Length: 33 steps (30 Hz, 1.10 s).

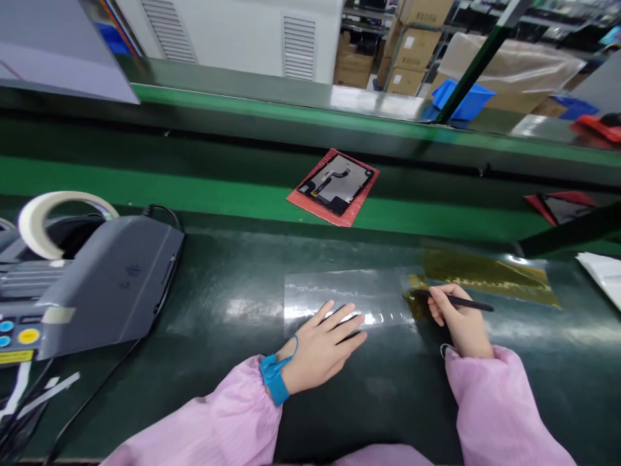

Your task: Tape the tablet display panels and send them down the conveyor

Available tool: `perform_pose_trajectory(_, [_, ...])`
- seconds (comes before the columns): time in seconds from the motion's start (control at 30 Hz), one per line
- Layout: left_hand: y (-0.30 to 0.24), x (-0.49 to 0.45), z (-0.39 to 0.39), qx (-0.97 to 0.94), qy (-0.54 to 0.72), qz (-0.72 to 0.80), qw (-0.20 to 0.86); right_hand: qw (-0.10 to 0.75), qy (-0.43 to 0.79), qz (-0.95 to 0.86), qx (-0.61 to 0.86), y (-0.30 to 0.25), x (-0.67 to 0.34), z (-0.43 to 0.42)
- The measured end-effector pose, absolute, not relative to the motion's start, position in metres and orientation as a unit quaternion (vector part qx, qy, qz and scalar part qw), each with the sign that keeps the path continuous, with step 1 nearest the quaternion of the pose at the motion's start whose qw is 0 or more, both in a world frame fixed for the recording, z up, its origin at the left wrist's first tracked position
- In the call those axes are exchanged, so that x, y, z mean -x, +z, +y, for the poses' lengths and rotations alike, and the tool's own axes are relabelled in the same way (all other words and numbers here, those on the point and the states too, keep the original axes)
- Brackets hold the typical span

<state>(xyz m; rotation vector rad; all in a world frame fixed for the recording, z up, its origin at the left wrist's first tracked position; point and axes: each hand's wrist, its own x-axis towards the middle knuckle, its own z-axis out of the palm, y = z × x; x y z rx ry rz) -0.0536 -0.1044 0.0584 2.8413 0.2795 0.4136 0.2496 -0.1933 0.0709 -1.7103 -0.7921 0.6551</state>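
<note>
My left hand (323, 349) lies flat with fingers spread on the lower edge of a clear plastic sheet (334, 291) on the green mat. A blue wrist strap (275, 378) circles that wrist. In my right hand (458, 317) are black tweezers (468, 302), held like a pen. Their tip reaches a small piece of yellow transparent film (418, 289) at the sheet's right end; whether they grip it I cannot tell. A larger yellow film strip (504, 277) lies on the mat just beyond my right hand.
At the left stands a grey tape dispenser (116, 278) with a roll of cream tape (33, 226) and cables. A screen panel (334, 184) on pink wrap rests on the green ledge. A dark post (577, 230) and white paper (601, 275) are at the right.
</note>
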Motion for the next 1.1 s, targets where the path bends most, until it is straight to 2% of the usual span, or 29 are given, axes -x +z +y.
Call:
perform_pose_trajectory(0.2, [0.06, 0.044, -0.105, -0.977, 0.11, 0.101, 0.15, 0.499, 0.269, -0.364, 0.739, 0.079, -0.248, -0.196])
perform_pose_trajectory(0.63, [0.066, 0.044, -0.101, -0.978, 0.099, 0.096, 0.156, 0.465, 0.276, -0.386, 0.747, 0.081, -0.247, -0.202])
perform_pose_trajectory(1.1, [0.064, 0.045, -0.101, -0.975, 0.109, 0.096, 0.168, 0.533, 0.293, -0.329, 0.722, 0.076, -0.247, -0.199])
